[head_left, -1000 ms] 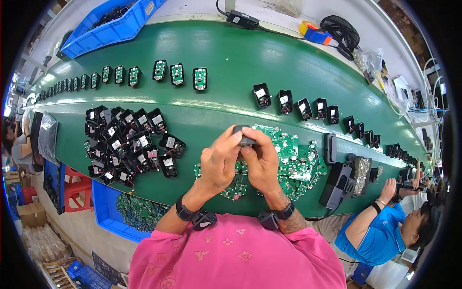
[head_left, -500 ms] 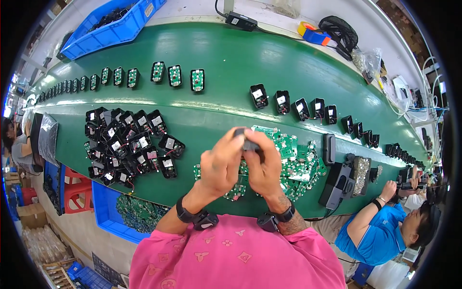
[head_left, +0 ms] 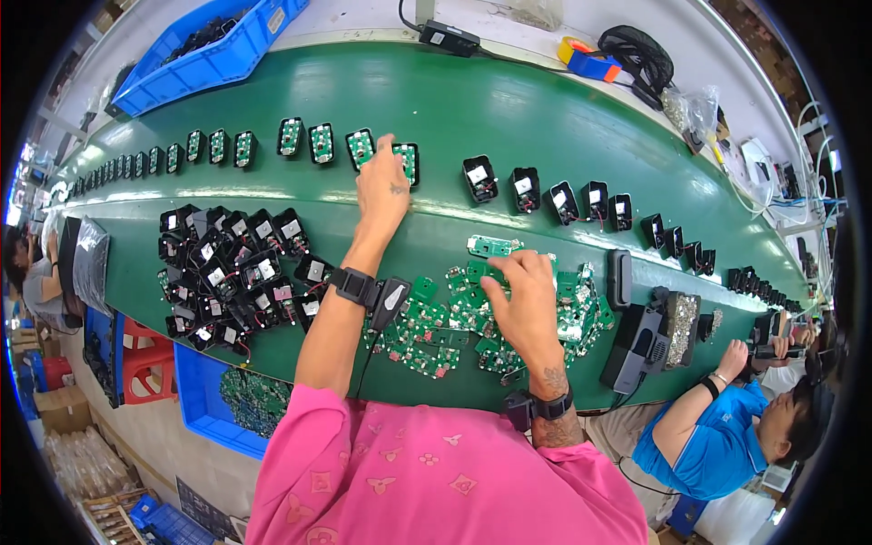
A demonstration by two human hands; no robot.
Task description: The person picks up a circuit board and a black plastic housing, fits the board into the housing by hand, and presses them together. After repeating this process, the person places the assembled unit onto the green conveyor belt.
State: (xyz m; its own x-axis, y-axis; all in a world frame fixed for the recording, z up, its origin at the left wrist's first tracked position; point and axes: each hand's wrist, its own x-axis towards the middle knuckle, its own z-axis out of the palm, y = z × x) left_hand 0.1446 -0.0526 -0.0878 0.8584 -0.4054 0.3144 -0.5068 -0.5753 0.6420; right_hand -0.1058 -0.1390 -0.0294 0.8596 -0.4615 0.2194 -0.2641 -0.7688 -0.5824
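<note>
My left hand [head_left: 382, 186] is stretched out to the row at the far side of the green table. Its fingers close on the left edge of a small black case [head_left: 416, 171] with a green circuit board inside. Directly left of it stands another black case with a circuit board [head_left: 361, 147]. My right hand [head_left: 527, 295] hovers at a heap of loose green circuit boards [head_left: 436, 322], thumb and bent fingers apart, with nothing visibly held. One separate board [head_left: 493, 246] lies just beyond its fingertips.
Open black cases with white parts inside [head_left: 480, 179] continue the row rightward. More are heaped [head_left: 218, 272] at the left. A dark device [head_left: 633, 350] stands right of the boards. Blue bins [head_left: 213, 54] sit at the back left and below the table's edge. A person in blue [head_left: 708, 431] works at right.
My hands have parted from around a dark case in front of me. The left went forward with a case to the row, which has one more board-filled case; the right dropped toward the loose boards.
</note>
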